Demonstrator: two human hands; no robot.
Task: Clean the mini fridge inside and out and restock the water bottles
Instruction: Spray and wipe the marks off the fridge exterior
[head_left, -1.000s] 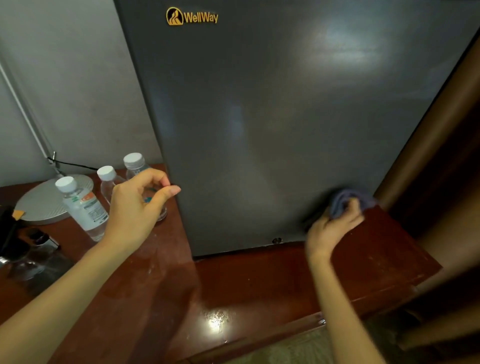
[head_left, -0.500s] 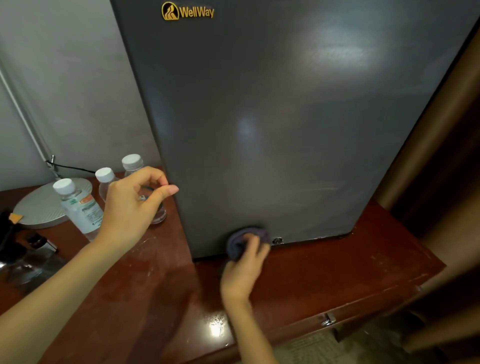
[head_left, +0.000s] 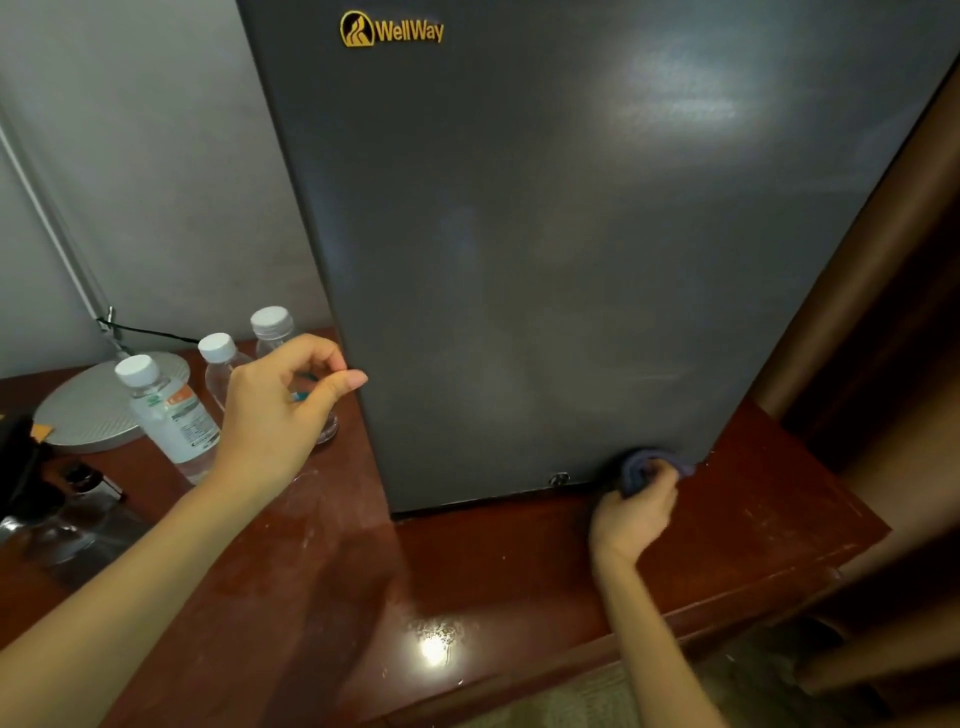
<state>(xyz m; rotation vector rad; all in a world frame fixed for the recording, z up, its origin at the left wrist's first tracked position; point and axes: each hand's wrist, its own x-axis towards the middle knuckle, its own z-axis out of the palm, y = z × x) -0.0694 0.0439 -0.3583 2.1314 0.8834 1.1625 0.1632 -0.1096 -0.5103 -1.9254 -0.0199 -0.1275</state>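
1. Lower right of the frame: the right grip (head_left: 636, 512) clasped a bunched blue-grey cloth (head_left: 641, 467) against the bottom corner of the mini fridge (head_left: 571, 260), whose door was closed, just above the tabletop (head_left: 519, 571).
2. We judged the outside wipe to be the step in hand. It looked best done with the cloth spread flatter and pressed firmly, run along the bottom edge and around the small round fitting (head_left: 559, 479) just beside it. Hazy streaks showed in the glare at upper right, so that area seemed to want another pass.
3. Centre left: the left grip (head_left: 280, 410) hung loosely curled by the door's left edge and held nothing that we could see.
4. Three white-capped water bottles (head_left: 171, 415) stood on the tabletop left of the fridge, one partly hidden behind the left grip. Restocking was not yet done.
5. Far left lay a round white disc (head_left: 88, 410), a black cable (head_left: 150, 332) and dark objects we could not identify. The brown curtain (head_left: 883, 312) at right hung close, and we judged it would crowd any wipe of that side.
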